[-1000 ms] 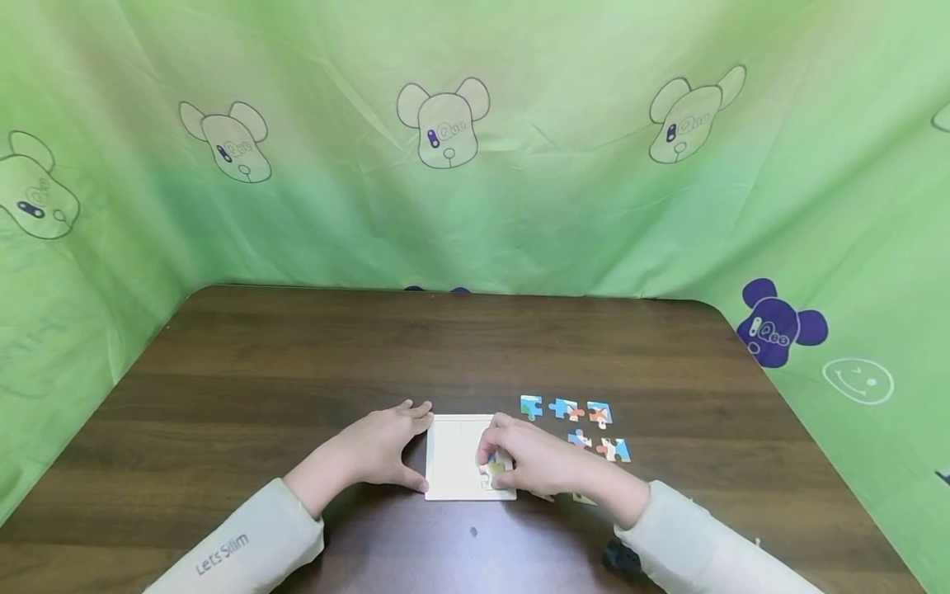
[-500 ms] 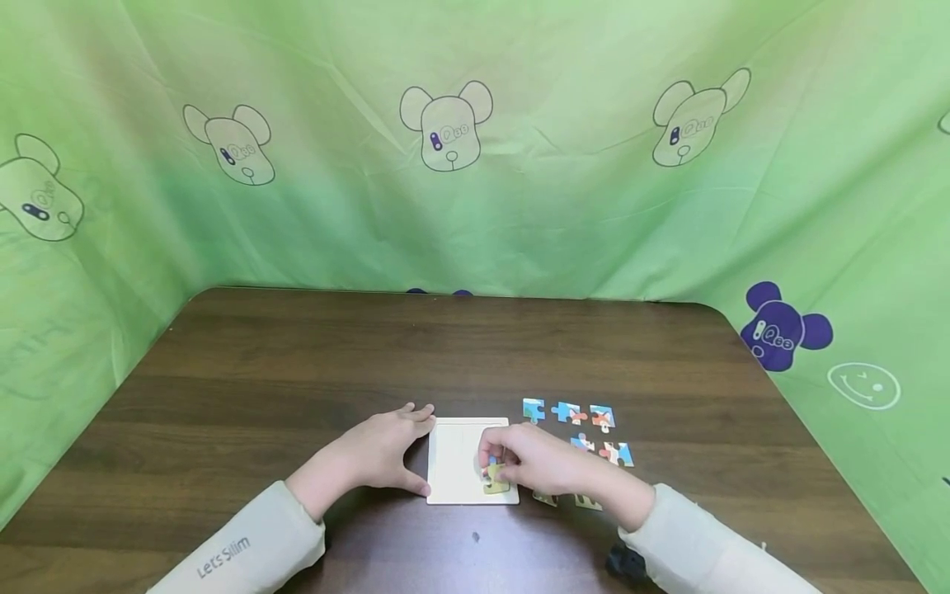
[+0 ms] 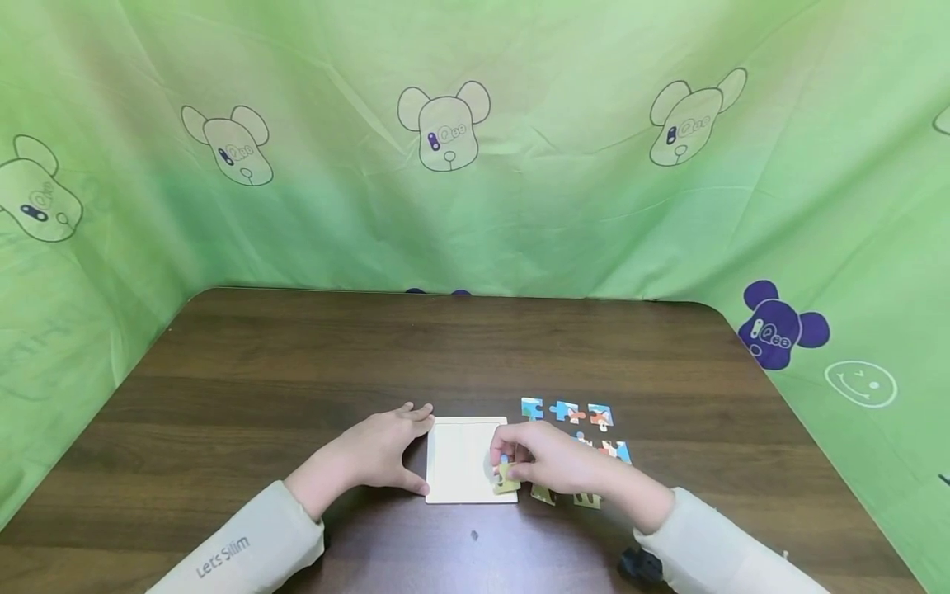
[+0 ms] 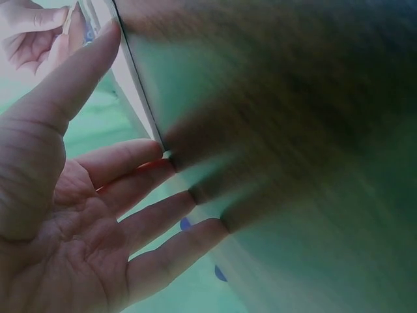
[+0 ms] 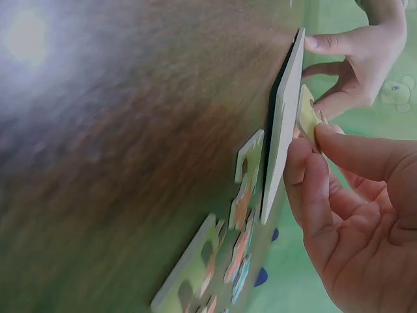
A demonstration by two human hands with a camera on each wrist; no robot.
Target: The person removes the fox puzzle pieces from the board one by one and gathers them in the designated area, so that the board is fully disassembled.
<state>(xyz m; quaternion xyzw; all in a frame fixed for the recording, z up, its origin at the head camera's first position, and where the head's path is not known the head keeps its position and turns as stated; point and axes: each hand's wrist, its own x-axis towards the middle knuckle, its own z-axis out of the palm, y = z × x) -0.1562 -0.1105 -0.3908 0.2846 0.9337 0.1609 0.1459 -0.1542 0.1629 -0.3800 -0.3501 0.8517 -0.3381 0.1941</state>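
Note:
A shallow white puzzle tray (image 3: 463, 462) lies on the brown table in the head view. My left hand (image 3: 384, 445) is spread at the tray's left side, with thumb and index fingertip touching its edge. Between thumb and fingers, my right hand (image 3: 545, 455) pinches a yellow-green puzzle piece (image 3: 506, 478) over the tray's lower right corner. The right wrist view shows this piece (image 5: 307, 116) tilted close above the tray (image 5: 285, 120); whether it touches is hard to tell. Fingers partly hide the piece.
Right of the tray lie several loose puzzle pieces, among them a blue one (image 3: 532, 407), an orange-and-blue one (image 3: 600, 416) and a green one (image 3: 586, 500). My right forearm partly covers some. A black object (image 3: 640, 566) sits by the right sleeve. A green printed curtain (image 3: 475, 223) hangs behind the table.
My right hand has shifted slightly right over the tray with the pinched puzzle piece, uncovering more of the lower loose pieces. The left hand stays at the tray's edge.

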